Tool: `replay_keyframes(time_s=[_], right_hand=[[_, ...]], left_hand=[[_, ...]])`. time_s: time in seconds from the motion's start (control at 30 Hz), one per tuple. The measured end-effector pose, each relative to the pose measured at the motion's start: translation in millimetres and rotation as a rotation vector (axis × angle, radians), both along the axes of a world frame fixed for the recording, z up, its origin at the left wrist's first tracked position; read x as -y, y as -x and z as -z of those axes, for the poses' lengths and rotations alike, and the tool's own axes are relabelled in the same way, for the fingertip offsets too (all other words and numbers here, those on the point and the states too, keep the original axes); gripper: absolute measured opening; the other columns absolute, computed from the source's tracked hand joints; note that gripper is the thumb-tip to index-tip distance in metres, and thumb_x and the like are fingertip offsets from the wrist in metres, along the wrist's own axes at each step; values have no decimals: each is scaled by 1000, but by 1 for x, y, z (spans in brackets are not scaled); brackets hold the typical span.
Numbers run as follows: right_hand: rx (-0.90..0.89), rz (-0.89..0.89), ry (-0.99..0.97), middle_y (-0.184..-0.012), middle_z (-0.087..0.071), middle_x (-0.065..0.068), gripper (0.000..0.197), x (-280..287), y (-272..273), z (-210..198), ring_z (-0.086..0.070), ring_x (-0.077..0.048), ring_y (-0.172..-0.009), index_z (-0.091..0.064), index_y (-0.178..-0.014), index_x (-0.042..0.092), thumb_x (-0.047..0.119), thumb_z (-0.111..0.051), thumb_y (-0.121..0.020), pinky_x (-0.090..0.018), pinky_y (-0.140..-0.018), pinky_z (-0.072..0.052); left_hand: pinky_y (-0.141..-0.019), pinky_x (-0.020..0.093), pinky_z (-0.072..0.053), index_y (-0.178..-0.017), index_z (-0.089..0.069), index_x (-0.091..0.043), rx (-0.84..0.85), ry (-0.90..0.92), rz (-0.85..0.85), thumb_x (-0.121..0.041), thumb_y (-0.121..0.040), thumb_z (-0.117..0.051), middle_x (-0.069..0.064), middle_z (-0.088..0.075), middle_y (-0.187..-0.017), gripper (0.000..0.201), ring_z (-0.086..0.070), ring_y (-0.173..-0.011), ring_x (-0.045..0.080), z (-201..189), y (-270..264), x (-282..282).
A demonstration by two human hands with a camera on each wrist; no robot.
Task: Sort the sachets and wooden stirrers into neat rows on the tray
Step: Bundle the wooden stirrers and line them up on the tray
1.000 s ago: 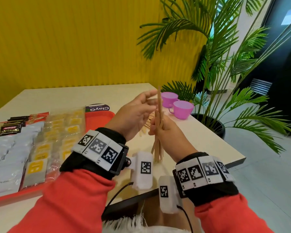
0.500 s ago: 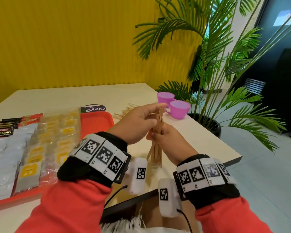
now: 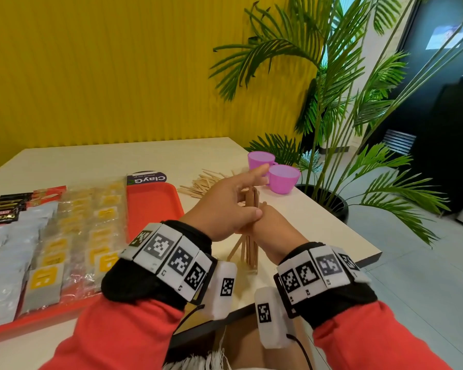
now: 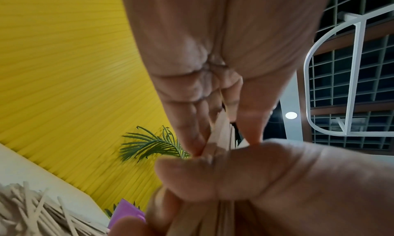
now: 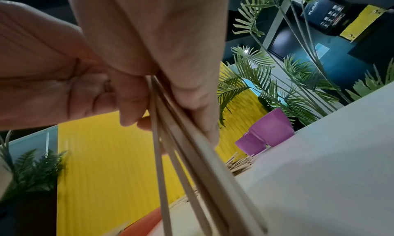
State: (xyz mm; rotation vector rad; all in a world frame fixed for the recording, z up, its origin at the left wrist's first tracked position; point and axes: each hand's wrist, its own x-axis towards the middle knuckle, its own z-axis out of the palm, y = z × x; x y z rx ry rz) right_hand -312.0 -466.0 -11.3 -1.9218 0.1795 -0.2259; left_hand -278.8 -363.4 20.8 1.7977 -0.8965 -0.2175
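Bundle of wooden stirrers (image 3: pixel 251 225) stands upright, lower ends on the worktop (image 3: pixel 305 217) near its front edge, one or two sticks splayed out at the base. Right hand (image 3: pixel 271 225) grips the bundle around its middle, fingers curled round it; the right wrist view shows the sticks (image 5: pixel 183 148) running out of the closed fist toward the worktop. Left hand (image 3: pixel 225 206) is against the bundle from the left: thumb lies across the right hand, index finger extended straight forward. Left wrist view shows the thumb and fingertips (image 4: pixel 192 138) pinching the upper ends of the sticks (image 4: pixel 221 133).

Loose pile of stirrers (image 3: pixel 201 181) lies on the worktop beyond the hands, just beside the red tray (image 3: pixel 153 206). On the tray, rows of sachets: clear ones with yellow labels (image 3: pixel 91 231), white ones (image 3: pixel 8 252), dark ones (image 3: pixel 3 212) at the far left. The tray's right part is bare red.

Two purple cups (image 3: pixel 275 172) stand near the worktop's right edge, touching or nearly so. Potted palm (image 3: pixel 340 108) behind them; yellow ribbed wall (image 3: pixel 104 70) at the back.
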Motion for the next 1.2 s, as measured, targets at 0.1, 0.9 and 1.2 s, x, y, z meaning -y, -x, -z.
replay_keyframes(time_s=[0.1, 0.9, 1.2], right_hand=[[-10, 32, -26, -117, -60, -20, 31, -2, 0, -4, -55, -37, -115, -53, -120, -6, -8, -48, -89, -42, -97, -47], [-110, 1, -24, -92, -61, -11, 30, -4, -1, -10, -60, -25, -89, -52, -119, -9, -12, -46, -89, -24, -67, -50], [-300, -149, 484, -95, -64, -10, 25, 1, 0, -7, -60, -23, -88, -63, -98, 0, 17, -69, -82, -33, -81, -50]], left_hand=[[-97, 19, -42, -139, -32, -33, 20, -8, -13, 11, -85, -53, -14, -53, -123, 72, -50, -119, 6, 0, 2, 0], [-101, 31, -43, -118, -65, -21, 92, -96, -91, 1, -88, -54, -3, -64, -110, 38, -56, -114, 14, 2, 2, 7], [-86, 25, -45, -78, -61, -29, 113, -95, -66, 2, -86, -54, -18, -60, -84, 33, -57, -87, 5, 6, 0, 6]])
